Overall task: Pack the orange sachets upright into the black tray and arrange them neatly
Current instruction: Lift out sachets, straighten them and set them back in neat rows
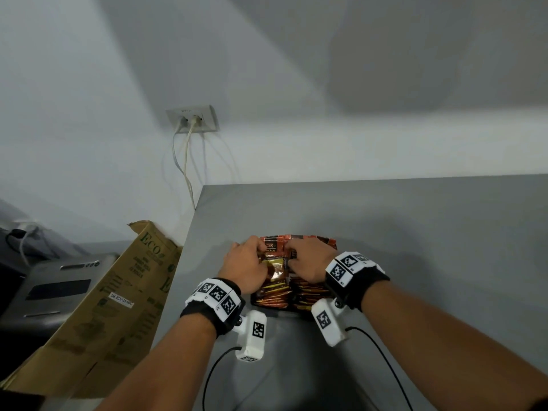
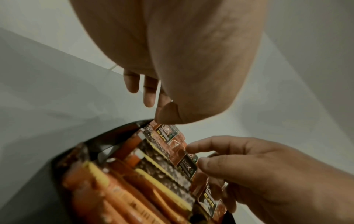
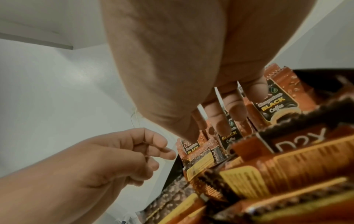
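Observation:
The black tray (image 1: 253,301) sits on the grey table (image 1: 430,247), filled with orange sachets (image 1: 299,241); a row stands upright at its far end and others lean in rows nearer me. My left hand (image 1: 246,262) is over the tray's far left, its thumb and forefinger curled onto the top corner of an upright sachet (image 2: 168,133). My right hand (image 1: 308,262) is at the far right. Its fingers (image 3: 234,109) are pushed in between upright sachets (image 3: 275,100), and thumb and forefinger pinch one (image 2: 188,163). The tray wall (image 2: 107,143) shows at the left.
A brown cardboard box (image 1: 118,292) leans against the table's left edge, with a grey machine (image 1: 59,289) beyond it. A wall socket (image 1: 192,118) with hanging cables is behind. Black cables trail from both wrist cameras across the near table.

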Action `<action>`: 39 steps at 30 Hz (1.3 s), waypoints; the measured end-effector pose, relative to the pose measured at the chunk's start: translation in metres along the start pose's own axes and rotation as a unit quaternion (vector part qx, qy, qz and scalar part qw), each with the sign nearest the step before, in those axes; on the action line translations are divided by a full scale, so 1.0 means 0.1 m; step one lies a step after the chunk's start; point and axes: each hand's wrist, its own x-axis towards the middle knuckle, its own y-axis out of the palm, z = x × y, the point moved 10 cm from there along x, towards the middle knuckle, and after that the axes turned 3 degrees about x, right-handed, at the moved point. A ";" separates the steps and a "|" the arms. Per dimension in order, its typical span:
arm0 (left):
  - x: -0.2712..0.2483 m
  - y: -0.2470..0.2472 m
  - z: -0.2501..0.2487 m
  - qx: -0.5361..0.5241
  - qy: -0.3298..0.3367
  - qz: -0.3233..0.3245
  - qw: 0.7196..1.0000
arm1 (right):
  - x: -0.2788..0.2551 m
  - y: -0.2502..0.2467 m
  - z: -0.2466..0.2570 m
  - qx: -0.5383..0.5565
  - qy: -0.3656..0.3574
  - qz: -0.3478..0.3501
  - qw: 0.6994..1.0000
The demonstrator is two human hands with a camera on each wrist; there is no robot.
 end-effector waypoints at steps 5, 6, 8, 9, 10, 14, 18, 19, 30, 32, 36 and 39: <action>-0.05 -0.04 0.05 -0.070 0.010 -0.006 0.997 | 0.11 0.04 0.00 -0.002 0.004 0.016 1.000; -0.06 -0.05 0.06 -0.080 0.014 -0.011 0.997 | 0.13 0.04 0.00 -0.006 0.004 0.016 1.000; -0.07 -0.05 0.09 -0.100 0.014 -0.020 0.995 | 0.16 0.05 0.00 -0.012 0.005 0.014 1.000; -0.08 -0.05 0.10 -0.108 0.013 -0.025 0.994 | 0.17 0.06 0.00 -0.013 0.005 0.011 1.000; -0.09 -0.05 0.12 -0.117 0.011 -0.030 0.993 | 0.18 0.07 0.01 -0.015 0.007 0.012 1.000; -0.12 -0.02 0.16 -0.139 -0.002 -0.034 0.990 | 0.21 0.14 0.01 -0.018 0.007 0.023 1.000; -0.14 0.00 0.20 -0.152 -0.008 -0.040 0.988 | 0.22 0.14 0.01 -0.005 0.008 0.008 1.000; -0.14 0.00 0.21 -0.153 -0.009 -0.042 0.987 | 0.23 0.15 0.02 -0.007 0.008 0.009 1.000; -0.17 0.03 0.29 -0.161 -0.014 -0.042 0.986 | 0.24 0.20 0.07 -0.021 -0.005 0.026 0.999; -0.18 0.03 0.28 -0.157 -0.011 -0.038 0.987 | 0.22 0.20 0.14 -0.021 -0.020 0.034 0.999; -0.21 0.04 0.21 -0.117 0.018 -0.015 0.993 | 0.13 0.22 0.22 0.006 -0.042 0.052 0.998; -0.21 0.06 0.18 -0.095 0.041 -0.003 0.995 | 0.05 0.23 0.24 0.021 -0.044 0.062 0.997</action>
